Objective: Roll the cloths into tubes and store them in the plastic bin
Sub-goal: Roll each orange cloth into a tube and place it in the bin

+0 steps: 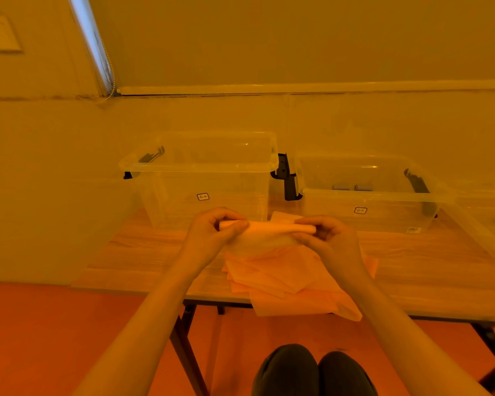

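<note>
Hands: two, both bare, raised side by side above the table's middle, between the pile and the bins.
Left hand [216, 228]: fingers curled over the left end of the rolled cloth, thumb beneath, pinching it.
Right hand [327, 238]: fingers curled round the right end of the same roll, thumb on its near side, gripping it.
Rolled cloth [269, 227]: one, a thin orange tube lying level and crosswise between the two hands; a short stub pokes out past each grip, and an unrolled flap hangs from its underside toward the pile.
Look of the roll: tightly wound at the top, pale orange, smooth, with the loose part below looking thin and partly see-through.
Cloth pile [283, 278]: one heap of flat orange sheets, overlapping at odd angles; how many sheets cannot be told. It lies at the table's near edge, with one corner drooping over that edge.
Bins: two clear plastic ones with dark latch handles, standing along the table's far edge, each with a small label on its near wall.
Left bin [203, 178]: taller, straight behind the hands.
Right bin [369, 204]: lower, toward the far right; two small grey rolls [352, 187] lie inside near its back wall.
Table [143, 252]: one, wood-grain top on dark legs.
Person: knees in dark trousers [315, 372] show below the near edge.
</note>
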